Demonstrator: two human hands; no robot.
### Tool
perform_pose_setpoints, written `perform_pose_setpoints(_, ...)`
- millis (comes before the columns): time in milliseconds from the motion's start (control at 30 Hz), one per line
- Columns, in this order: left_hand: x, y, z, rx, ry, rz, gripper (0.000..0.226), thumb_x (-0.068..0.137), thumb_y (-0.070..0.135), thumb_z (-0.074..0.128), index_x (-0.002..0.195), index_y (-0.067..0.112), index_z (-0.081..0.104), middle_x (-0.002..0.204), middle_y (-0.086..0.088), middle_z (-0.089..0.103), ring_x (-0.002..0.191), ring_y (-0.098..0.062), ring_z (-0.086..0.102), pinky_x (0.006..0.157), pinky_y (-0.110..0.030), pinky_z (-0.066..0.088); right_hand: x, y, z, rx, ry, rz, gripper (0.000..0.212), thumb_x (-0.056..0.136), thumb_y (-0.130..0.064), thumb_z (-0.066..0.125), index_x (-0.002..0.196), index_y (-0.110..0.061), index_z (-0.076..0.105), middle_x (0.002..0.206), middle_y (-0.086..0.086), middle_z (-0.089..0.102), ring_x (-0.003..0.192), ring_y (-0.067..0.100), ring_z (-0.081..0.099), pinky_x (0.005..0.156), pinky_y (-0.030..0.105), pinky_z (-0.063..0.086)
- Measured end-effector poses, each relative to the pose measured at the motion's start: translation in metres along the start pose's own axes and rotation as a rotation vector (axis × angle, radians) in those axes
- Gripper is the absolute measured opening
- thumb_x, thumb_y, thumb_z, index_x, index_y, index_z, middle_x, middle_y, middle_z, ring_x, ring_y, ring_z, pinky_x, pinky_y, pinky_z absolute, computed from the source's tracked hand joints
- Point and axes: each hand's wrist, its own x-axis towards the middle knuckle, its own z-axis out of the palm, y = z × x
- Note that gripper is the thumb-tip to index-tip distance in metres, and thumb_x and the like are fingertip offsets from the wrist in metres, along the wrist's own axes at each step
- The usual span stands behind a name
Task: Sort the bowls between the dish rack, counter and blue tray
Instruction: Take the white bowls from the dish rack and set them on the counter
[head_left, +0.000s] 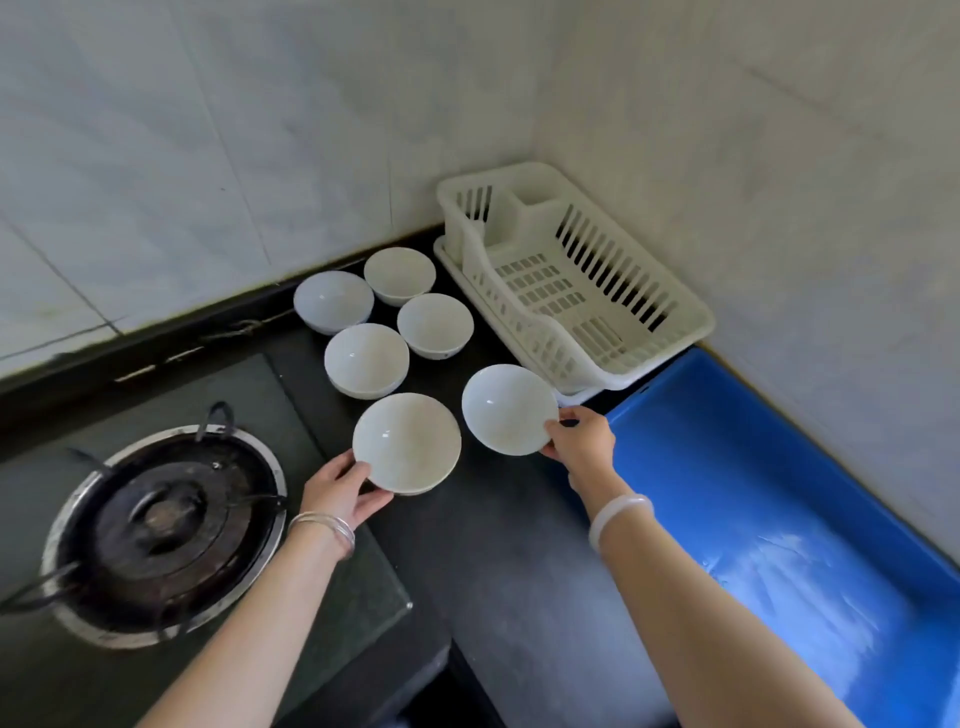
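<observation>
1. A dark stone counter (498, 545) runs into a tiled kitchen corner.
2. A long blue plastic tray (753, 467) lies along its right side, holding no bowls.
3. A black glass hob with a round gas burner (156, 535) sits at the left.
4. A white slotted plastic dish rack (550, 332) stands in the corner (also without bowls), its near end just beside the tray.
5. Four round white bowls (366, 359) stand upright, clustered on the counter between hob and rack.
6. The left hand (340, 493) grips a fifth white bowl (407, 441) by its near rim.
7. The right hand (582, 439) pinches a sixth white bowl (509, 409) by its rim, beside the rack's front; both bowls tilt toward the camera.
8. Silver bangles (324, 530) ring the left wrist.
</observation>
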Motion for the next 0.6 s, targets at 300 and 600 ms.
perform_pose_setpoints(300, 0.022, 0.006, -0.002, -0.071, 0.072, -0.018, 0.035, 0.087, 0.001, 0.052, 0.122, 0.009, 0.054, 0.106, -0.018, 0.059, 0.076, -0.031, 0.065, 0.06, -0.031, 0.055, 0.031, 0.004, 0.042, -0.05, 0.03, 0.032, 0.013, 0.085, -0.007, 0.062, 0.094, -0.016, 0.059, 0.077, -0.006, 0.052, 0.062, 0.008, 0.058, 0.047, 0.02, 0.053)
perform_pose_setpoints(600, 0.027, 0.003, -0.005, -0.093, 0.039, -0.045, 0.035, 0.088, 0.002, 0.05, 0.122, 0.01, 0.051, 0.108, -0.017, 0.059, 0.078, -0.028, 0.066, 0.077, -0.04, 0.051, 0.038, 0.012, 0.057, 0.058, 0.003, 0.121, 0.025, 0.086, -0.01, 0.065, 0.11, -0.014, 0.06, 0.09, -0.001, 0.055, 0.071, 0.011, 0.06, 0.049, 0.021, 0.054)
